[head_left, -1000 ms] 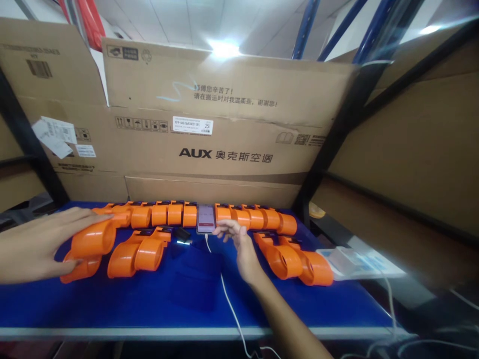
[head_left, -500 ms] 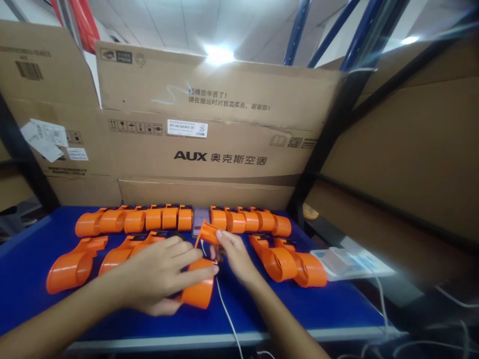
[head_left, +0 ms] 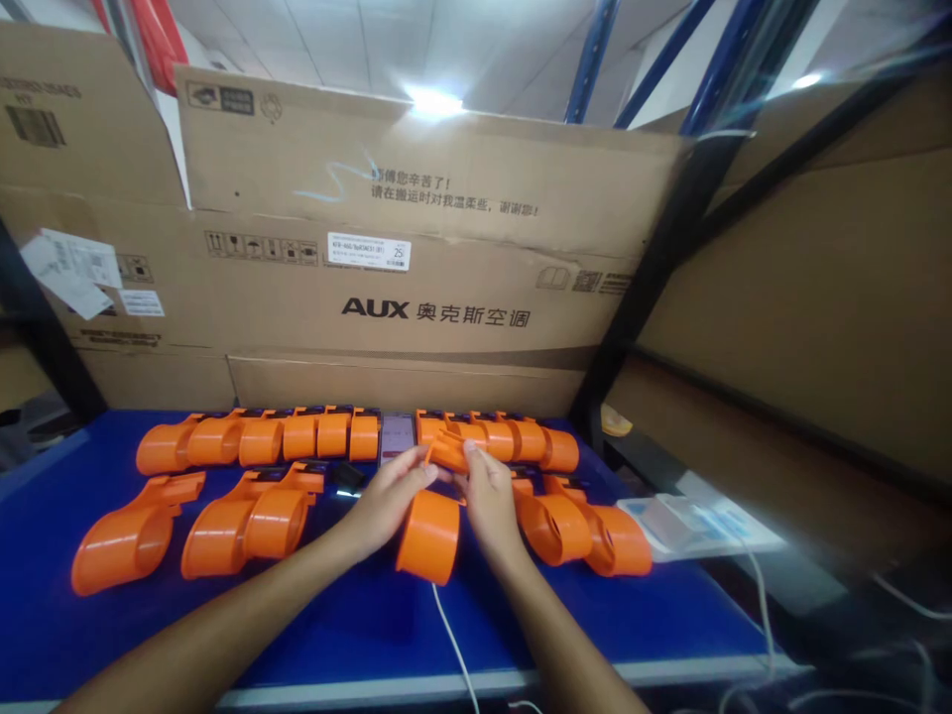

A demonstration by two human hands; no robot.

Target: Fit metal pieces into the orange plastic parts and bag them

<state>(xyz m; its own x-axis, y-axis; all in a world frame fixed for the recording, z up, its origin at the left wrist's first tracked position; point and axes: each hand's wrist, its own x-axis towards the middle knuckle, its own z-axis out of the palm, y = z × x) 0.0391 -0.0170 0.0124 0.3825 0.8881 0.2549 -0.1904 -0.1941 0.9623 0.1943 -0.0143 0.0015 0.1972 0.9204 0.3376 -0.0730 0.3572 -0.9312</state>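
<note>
Both hands hold an orange tape dispenser (head_left: pixel 429 538), its wide ring hanging down and its arm raised between my fingers. My left hand (head_left: pixel 391 501) has its fingers closed on the near left side of the arm. My right hand (head_left: pixel 487 496) pinches the arm's right side, thumb on top. The fingers partly hide the joint between arm and ring. Just left of my left hand lies a small black piece (head_left: pixel 346 475) on the blue tabletop (head_left: pixel 357 635).
Similar orange dispensers (head_left: pixel 301 436) stand in a back row, and several more (head_left: pixel 215 535) lie nearer on both sides. A phone (head_left: pixel 397 436) rests mid-row. A white cable (head_left: pixel 455 640) crosses the front edge. Cardboard (head_left: pixel 438 268) walls the back; a white tray (head_left: pixel 706 535) sits right.
My left hand has let go of the ring and moved up to the arm beside my right hand. The dispenser has shifted right, and its ring now hangs below both hands.
</note>
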